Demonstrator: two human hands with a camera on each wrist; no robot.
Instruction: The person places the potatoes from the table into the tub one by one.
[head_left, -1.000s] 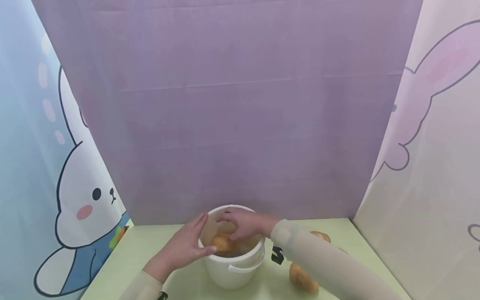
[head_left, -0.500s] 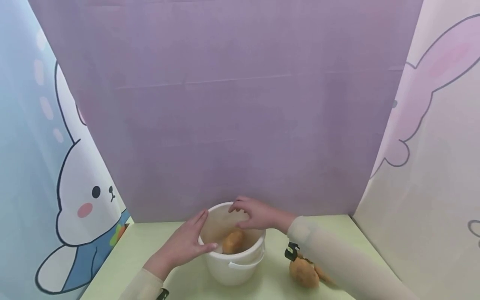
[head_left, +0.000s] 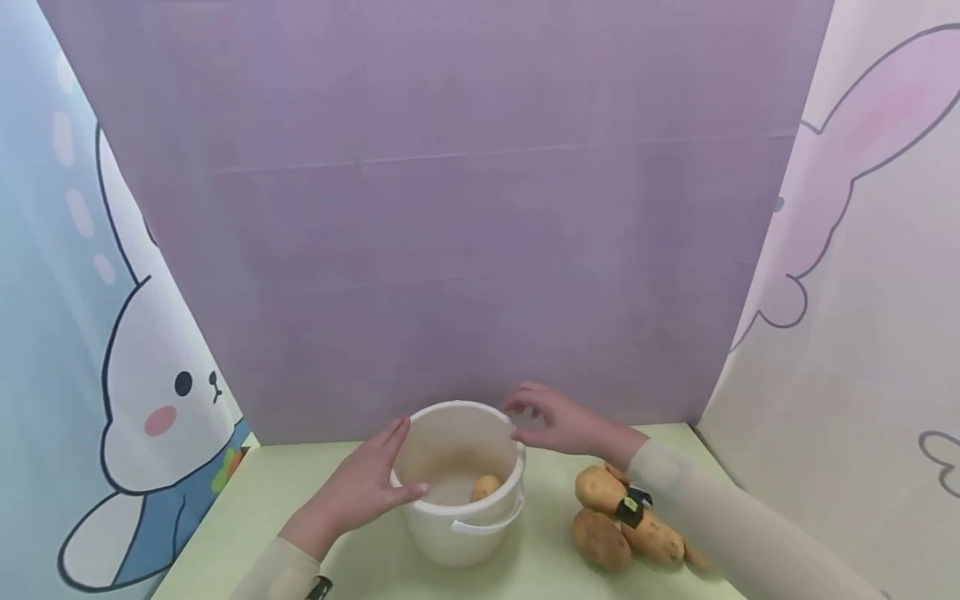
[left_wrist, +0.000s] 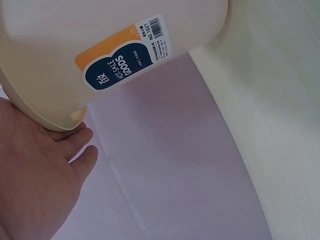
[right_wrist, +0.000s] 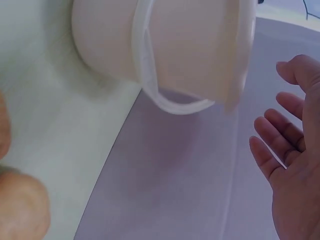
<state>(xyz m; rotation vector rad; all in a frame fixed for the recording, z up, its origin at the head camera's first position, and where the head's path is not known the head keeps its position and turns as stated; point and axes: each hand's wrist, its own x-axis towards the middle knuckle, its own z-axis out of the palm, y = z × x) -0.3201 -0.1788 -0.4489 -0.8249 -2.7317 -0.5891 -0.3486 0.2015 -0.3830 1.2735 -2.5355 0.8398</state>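
Note:
A white plastic bucket point(head_left: 459, 525) stands on the pale green table point(head_left: 300, 500). One potato point(head_left: 486, 487) lies inside it, at the bottom right. My left hand point(head_left: 371, 487) rests flat against the bucket's left side with straight fingers, its thumb by the rim. In the left wrist view, the palm point(left_wrist: 35, 175) touches the bucket wall point(left_wrist: 60, 60) below an orange and blue label point(left_wrist: 125, 55). My right hand point(head_left: 555, 421) hovers just right of the rim, fingers spread and holding nothing. The right wrist view shows this hand point(right_wrist: 295, 165) apart from the bucket point(right_wrist: 190, 45).
Three more potatoes point(head_left: 602, 540) lie together on the table right of the bucket, under my right forearm. A purple backdrop point(head_left: 450, 208) stands close behind the bucket. Panels with rabbit drawings close in the left side point(head_left: 150, 400) and the right side point(head_left: 840, 250).
My right hand has let go of the potato and pulled up and to the right, out of the bucket. The potato now lies on the bucket's bottom. My left hand stays on the bucket.

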